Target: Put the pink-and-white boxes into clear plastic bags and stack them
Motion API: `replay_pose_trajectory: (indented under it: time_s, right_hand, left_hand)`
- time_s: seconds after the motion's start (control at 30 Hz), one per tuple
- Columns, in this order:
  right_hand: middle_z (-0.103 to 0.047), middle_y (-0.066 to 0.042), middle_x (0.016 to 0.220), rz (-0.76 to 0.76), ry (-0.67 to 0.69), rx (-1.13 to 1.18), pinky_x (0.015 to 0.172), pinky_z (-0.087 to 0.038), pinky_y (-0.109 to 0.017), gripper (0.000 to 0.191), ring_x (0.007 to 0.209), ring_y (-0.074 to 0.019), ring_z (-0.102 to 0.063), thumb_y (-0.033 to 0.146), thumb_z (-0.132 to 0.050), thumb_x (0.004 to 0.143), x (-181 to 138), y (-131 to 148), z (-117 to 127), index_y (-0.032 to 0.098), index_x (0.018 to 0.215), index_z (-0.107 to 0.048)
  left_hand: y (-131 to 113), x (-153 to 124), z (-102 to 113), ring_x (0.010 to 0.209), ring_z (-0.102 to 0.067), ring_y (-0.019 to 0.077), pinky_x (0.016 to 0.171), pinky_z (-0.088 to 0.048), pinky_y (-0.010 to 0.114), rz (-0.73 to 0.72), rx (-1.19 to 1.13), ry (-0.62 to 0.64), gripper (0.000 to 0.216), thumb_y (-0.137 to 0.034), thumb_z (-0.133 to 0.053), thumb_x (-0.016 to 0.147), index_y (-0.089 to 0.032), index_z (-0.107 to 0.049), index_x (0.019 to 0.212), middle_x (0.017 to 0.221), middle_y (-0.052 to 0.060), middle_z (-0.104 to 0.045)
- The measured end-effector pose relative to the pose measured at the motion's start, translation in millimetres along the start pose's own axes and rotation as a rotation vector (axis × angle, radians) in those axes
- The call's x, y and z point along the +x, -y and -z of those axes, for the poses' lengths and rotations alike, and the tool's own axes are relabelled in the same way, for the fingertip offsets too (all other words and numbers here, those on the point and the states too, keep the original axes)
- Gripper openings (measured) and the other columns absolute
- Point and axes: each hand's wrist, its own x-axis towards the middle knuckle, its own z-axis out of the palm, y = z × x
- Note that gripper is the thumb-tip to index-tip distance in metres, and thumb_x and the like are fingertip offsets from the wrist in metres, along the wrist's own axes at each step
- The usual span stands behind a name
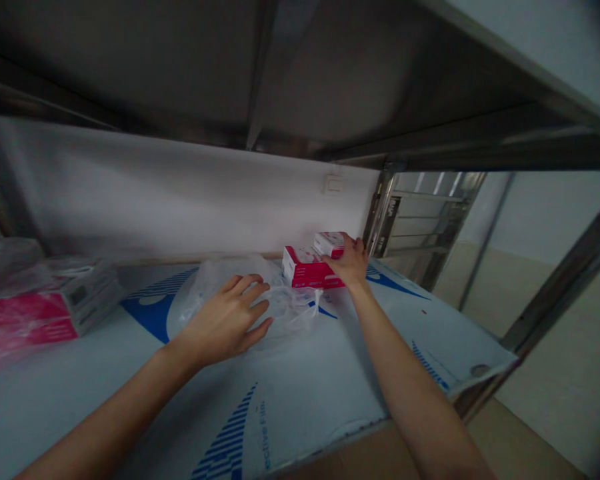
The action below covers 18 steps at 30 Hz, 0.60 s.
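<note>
My left hand (229,319) lies on a crumpled clear plastic bag (240,293) in the middle of the shelf (300,393), fingers stretched out and slightly curled over the plastic. My right hand (351,262) reaches to the back of the shelf and grips a small red and white box (329,243). That box rests against a second red and white box (305,268) just to its left. Both boxes stand close to the white back wall.
The shelf is covered with white film printed with blue stripes. At the far left lies a stack of pink and grey packs (40,303) wrapped in plastic. A metal shelf (280,73) hangs close overhead. Steel uprights (555,293) stand at the right, with floor beyond.
</note>
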Motion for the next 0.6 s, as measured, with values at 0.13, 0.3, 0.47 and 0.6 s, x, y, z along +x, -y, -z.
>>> replay_pose_trajectory:
  time_s: [0.13,0.3,0.47,0.6]
  right_hand:
    - [-0.056,-0.019,0.137,0.135,-0.083,0.059,0.109,-0.039,-0.053,0.072,0.128,-0.0337,-0.053,0.04,-0.079,0.065,3.1,6.5,5.1,0.02,0.132,-0.061]
    - [-0.063,-0.012,0.13,0.307,-0.086,0.492,0.11,-0.043,-0.043,0.052,0.12,-0.0249,-0.06,0.039,-0.08,0.069,-1.5,49.8,22.4,0.02,0.116,-0.07]
    - [-0.059,-0.008,0.139,0.558,0.332,0.976,0.113,-0.044,-0.043,0.053,0.131,-0.0228,-0.055,0.04,-0.083,0.069,-21.8,86.7,39.1,0.028,0.118,-0.067]
    - [-0.056,-0.006,0.143,0.738,0.456,1.037,0.116,-0.04,-0.047,0.056,0.137,-0.0239,-0.05,0.038,-0.085,0.069,-37.4,101.3,48.9,0.032,0.121,-0.065]
  left_hand:
    - [5.8,-0.6,-1.0,0.121,-0.055,0.0322,0.101,-0.049,0.05,0.081,0.006,-0.107,0.026,-0.034,-0.054,0.099,-0.02,-0.071,0.113,0.123,0.012,-0.066]
    - [21.3,-3.0,0.2,0.124,-0.054,0.0281,0.108,-0.047,0.047,0.389,-0.048,-0.299,0.05,-0.025,-0.057,0.096,-0.023,-0.049,0.145,0.133,0.011,-0.06]
    - [37.2,-8.1,10.0,0.139,-0.046,0.0283,0.113,-0.046,0.046,0.464,-0.172,-0.371,0.09,-0.028,-0.072,0.087,-0.029,-0.02,0.16,0.158,0.012,-0.039]
    - [46.3,-15.4,16.1,0.135,-0.052,0.0236,0.112,-0.046,0.043,0.333,-0.13,-0.471,0.064,-0.018,-0.067,0.09,-0.028,-0.041,0.148,0.148,0.009,-0.053]
